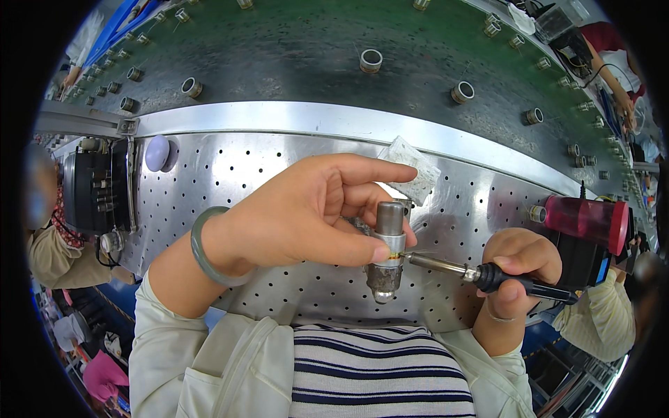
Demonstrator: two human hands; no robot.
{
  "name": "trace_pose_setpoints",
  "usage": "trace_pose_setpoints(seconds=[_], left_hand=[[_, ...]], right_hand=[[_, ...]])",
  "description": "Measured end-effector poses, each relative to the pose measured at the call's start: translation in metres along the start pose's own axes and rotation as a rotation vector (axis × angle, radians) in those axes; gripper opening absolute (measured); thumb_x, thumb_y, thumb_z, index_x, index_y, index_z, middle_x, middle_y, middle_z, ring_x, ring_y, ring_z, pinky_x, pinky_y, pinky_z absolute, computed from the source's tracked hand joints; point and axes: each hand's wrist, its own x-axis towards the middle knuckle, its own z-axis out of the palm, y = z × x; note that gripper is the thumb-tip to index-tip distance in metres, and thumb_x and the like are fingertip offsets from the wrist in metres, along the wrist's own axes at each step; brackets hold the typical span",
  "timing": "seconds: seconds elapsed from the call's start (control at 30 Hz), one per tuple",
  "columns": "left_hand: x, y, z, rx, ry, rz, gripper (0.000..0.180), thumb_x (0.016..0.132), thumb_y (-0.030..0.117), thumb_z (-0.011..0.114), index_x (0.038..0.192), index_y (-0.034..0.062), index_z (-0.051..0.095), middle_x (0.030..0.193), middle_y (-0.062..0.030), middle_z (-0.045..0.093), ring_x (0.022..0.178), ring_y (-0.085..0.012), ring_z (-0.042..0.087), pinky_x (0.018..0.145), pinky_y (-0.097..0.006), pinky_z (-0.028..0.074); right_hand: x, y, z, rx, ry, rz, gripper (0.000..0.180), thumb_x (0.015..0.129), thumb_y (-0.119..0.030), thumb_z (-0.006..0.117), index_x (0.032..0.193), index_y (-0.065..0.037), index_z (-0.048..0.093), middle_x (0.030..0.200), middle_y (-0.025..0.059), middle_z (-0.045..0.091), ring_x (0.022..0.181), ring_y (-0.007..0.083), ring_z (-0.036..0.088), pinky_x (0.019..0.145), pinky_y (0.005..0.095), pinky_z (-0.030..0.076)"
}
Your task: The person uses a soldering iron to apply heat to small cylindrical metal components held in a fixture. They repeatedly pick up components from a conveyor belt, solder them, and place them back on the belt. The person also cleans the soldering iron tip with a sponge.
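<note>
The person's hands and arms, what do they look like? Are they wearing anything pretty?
Both the left hand and the right hand are bare, without gloves. A smooth, round, grey-green bangle circles the left wrist, and a thin bracelet the right. Pale, off-white sleeves cover part of both arms.

The cylinder (389, 219) is metal, smooth on top, rougher below; the soldering iron (446, 266), shiny metal and plastic; the tabletop (209, 182), glossy metal; the shirt (380, 374), matt cloth.
</note>
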Motion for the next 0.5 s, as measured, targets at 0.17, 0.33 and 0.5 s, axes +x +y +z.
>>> trace_pose_setpoints(seconds=[0.17,0.33,0.5], left_hand=[[0.004,-0.003,-0.003,-0.009,-0.045,-0.002,0.073,0.075,-0.007,0.070,0.140,-0.0034,0.036,0.105,-0.0199,0.065,0.088,-0.0136,0.064,0.070,-0.019,0.052],[0.004,0.010,-0.018,-0.059,0.013,0.118,0.068,0.078,-0.001,0.071,0.139,0.0011,0.041,0.109,-0.0140,0.064,0.099,-0.0140,0.059,0.084,-0.025,0.048],[0.010,0.063,-0.075,0.530,0.473,0.553,0.048,0.079,0.003,0.072,0.125,0.0010,0.055,0.107,-0.0076,0.063,0.094,-0.0123,0.058,0.084,-0.026,0.048]], right_hand=[[0.000,-0.003,0.004,0.080,0.172,0.036,0.030,0.081,-0.019,0.075,0.085,0.003,0.054,0.062,0.0100,0.059,0.041,0.0138,0.054,0.037,0.0241,0.040],[0.003,-0.001,0.007,0.079,0.250,-0.021,0.030,0.081,-0.019,0.074,0.081,0.001,0.052,0.058,0.0082,0.057,0.038,0.0141,0.053,0.035,0.0237,0.042],[-0.008,0.002,0.007,-0.142,0.418,-0.055,0.029,0.083,-0.024,0.067,0.079,-0.003,0.048,0.063,0.0042,0.049,0.047,0.0098,0.044,0.043,0.0214,0.035]])
